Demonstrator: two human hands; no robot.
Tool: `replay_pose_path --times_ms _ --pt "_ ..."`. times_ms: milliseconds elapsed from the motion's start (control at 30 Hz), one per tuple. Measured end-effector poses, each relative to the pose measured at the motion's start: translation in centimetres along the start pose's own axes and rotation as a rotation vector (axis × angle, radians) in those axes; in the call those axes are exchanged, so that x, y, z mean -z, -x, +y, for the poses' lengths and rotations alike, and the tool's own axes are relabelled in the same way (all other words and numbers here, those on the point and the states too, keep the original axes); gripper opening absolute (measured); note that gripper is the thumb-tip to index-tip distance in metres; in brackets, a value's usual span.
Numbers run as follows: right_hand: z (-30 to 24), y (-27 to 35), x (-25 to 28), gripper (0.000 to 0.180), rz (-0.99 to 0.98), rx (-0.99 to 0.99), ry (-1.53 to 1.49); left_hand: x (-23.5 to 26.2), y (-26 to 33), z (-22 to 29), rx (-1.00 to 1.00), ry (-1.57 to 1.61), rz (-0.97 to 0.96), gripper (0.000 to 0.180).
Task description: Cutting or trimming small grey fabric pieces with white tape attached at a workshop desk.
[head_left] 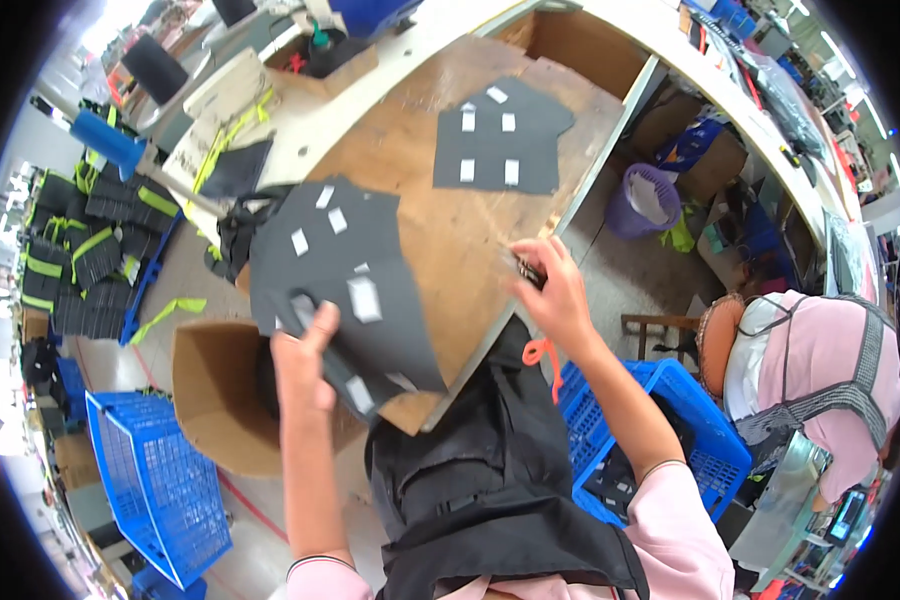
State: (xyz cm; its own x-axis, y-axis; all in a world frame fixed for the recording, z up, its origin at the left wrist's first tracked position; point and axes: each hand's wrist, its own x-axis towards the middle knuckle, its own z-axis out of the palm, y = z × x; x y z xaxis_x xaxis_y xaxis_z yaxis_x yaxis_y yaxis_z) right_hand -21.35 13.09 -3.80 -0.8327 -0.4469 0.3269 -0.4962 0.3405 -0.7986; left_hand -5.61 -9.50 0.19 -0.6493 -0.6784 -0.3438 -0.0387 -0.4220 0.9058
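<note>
My left hand (308,360) is closed on the near left edge of a dark grey fabric panel (380,245) with several white patches. The panel curls up along that edge and lies over the left side of a brown wooden board (450,260). My right hand (555,290), over the board's right edge, pinches a small dark metal tool (527,268); blur hides its exact kind. An orange-red cord (540,355) hangs below this hand. A second dark grey panel (500,140) with white patches lies flat on the far part of the board, apart from both hands.
A cardboard box (215,400) stands below the board's left side. Blue plastic crates stand at the left (165,480) and beside my right arm (710,460). A purple bin (642,200) is at the right. Another person (820,370) in pink sits to the right.
</note>
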Motion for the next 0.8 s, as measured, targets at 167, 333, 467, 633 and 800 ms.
replay_pose_path --times_ms 167,333,467,633,800 --pt "5.8 -8.5 -2.9 0.035 -0.009 0.03 0.3 7.6 -10.1 -1.1 -0.461 -1.007 0.467 0.091" --pt "11.0 -11.0 -4.6 0.016 -0.225 0.28 0.755 5.6 -10.3 -2.6 -0.084 -1.449 0.434 0.091" --pt "13.1 -13.1 -3.6 0.013 -0.218 0.442 0.79 1.4 -9.2 -2.3 -0.665 -1.463 0.462 0.085" --pt "6.8 -10.8 -3.1 0.011 0.006 0.65 0.509 -2.5 -6.7 -3.8 -0.137 -0.121 -0.254 0.057" --pt "1.4 2.1 0.3 0.025 -0.217 1.053 0.424 -3.5 -6.6 -3.0 0.491 0.23 -0.471 0.061"
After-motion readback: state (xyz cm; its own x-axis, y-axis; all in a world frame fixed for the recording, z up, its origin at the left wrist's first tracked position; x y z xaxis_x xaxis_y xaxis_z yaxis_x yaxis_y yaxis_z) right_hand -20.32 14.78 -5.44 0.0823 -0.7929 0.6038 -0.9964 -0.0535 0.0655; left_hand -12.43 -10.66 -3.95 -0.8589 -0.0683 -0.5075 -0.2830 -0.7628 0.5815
